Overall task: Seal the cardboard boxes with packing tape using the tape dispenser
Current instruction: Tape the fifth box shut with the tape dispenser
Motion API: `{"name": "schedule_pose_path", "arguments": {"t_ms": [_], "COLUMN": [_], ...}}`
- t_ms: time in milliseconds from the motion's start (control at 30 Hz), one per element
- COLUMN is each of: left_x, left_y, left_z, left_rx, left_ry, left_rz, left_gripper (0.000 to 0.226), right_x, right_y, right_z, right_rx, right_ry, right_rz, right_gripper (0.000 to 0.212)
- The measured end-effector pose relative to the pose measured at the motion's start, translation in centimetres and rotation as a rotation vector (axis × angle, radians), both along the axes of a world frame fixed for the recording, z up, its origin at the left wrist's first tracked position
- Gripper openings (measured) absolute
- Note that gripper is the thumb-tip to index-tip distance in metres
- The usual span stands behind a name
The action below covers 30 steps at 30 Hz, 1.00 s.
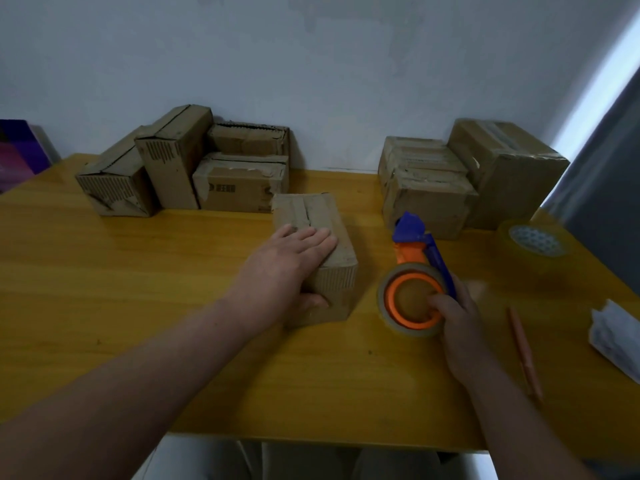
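My left hand [294,261] lay flat on the near end of the box [313,211] in the middle of the table [138,271]. The fingers were straight and close together on the top, and the thumb pressed on the side that faced me. The box's long way ran from me toward the wall. A dark slit ran the same way down the middle of its top, and I saw no tape on it.

My right hand [457,317] gripped the tape dispenser [415,261]. The thumb was hooked inside the orange ring and the fingers curled round the blue handle. The dispenser sat just to the right of the box, near it but not touching. So the box was to the left of that hand, and the right hand was the one with the tool.

The dispenser's blue front end pointed away from me toward the wall and leaned a little left. Its long way ran almost like the box's long way. I think the next move had to go left, to put that blue end over the slit.

More boxes [180,168] waited at the back, and a spare tape roll [535,240] sat far right.
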<state>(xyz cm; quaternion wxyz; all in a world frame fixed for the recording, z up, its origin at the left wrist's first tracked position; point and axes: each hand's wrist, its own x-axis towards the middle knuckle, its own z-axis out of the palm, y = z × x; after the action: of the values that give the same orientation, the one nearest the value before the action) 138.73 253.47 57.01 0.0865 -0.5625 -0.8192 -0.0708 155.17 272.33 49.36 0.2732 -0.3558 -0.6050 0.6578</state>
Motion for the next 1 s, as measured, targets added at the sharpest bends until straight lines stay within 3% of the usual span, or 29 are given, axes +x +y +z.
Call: {"name": "schedule_pose_path", "arguments": {"t_ms": [300,433,533,667,733,867,933,1000], "left_x": [-2.0,-2.2,-1.3,-0.3,0.3,1.0,1.1,1.3], "left_y": [-0.3,-0.6,-0.7,-0.3,-0.1,0.1,0.0,-0.1], "left_z": [1.5,1.9,2.8,4.5,5.4,6.7,7.1,7.2], "left_rx": [-0.129,-0.16,0.09,0.459,0.572,0.562,0.432,0.362], "left_ry": [0.049,0.066,-0.249,-0.56,-0.909,-1.55,-1.719,-1.767], "left_rz": [-0.05,-0.012,0.075,0.173,0.177,0.268,0.285,0.294], "left_gripper": [0.087,0.083,0.075,0.047,0.038,0.046,0.058,0.051], "right_x": [0.5,0.4,0.5,1.3,1.6,2.0,2.0,2.0], "right_y": [0.2,0.3,-0.3,-1.2,-1.6,-2.4,-2.6,-2.8], "right_z": [0.0,0.4,1.8,4.0,5.2,6.8,7.2,7.4], "right_rx": [-0.005,-0.015,-0.037,0.083,0.162,0.283,0.339,0.378], "right_ry": [0.037,0.075,0.166,0.224,0.237,0.286,0.279,0.263], "right_rz": [0.075,0.103,0.105,0.174,0.2,0.25,0.26,0.289], "right_gripper": [0.073,0.06,0.061,0.074,0.075,0.077,0.074,0.074]}}
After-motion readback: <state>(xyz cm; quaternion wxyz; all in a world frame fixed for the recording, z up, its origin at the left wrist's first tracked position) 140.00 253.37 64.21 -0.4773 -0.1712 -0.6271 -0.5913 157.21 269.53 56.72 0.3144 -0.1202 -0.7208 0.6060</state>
